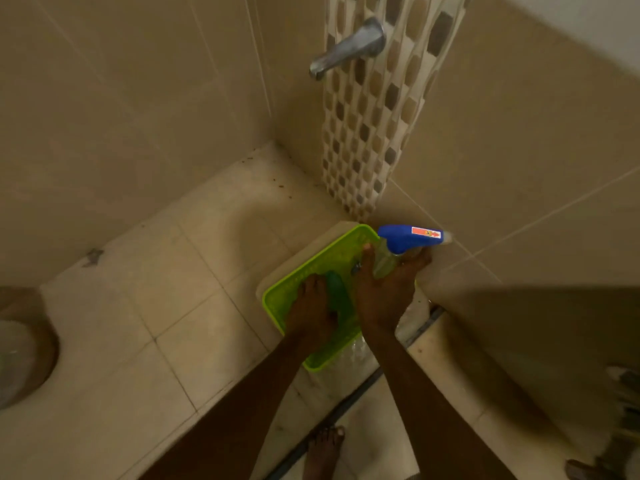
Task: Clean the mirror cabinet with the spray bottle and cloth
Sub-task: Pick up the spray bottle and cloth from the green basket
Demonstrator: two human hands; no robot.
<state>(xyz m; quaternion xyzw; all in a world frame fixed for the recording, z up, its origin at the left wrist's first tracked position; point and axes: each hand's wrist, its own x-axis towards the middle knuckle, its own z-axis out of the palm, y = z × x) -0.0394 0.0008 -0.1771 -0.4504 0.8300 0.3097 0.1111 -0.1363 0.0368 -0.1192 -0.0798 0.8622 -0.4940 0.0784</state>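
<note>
On beige floor tiles: green tray.

The right hand grips a clear spray bottle with a blue trigger head above a lime-green plastic basket on the beige tiled floor. The left hand reaches into the basket beside a green cloth. A metal tap juts from the wall.

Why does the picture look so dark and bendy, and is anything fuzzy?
Head view: the light is dim and yellowish, so the tiles look brown; the wide lens bends the wall lines near the edges; the right hand gripping the spray bottle and the left hand in the green tray look soft, and the bottle's nozzle end is smeared; the right edge is streaky with blur.
</note>
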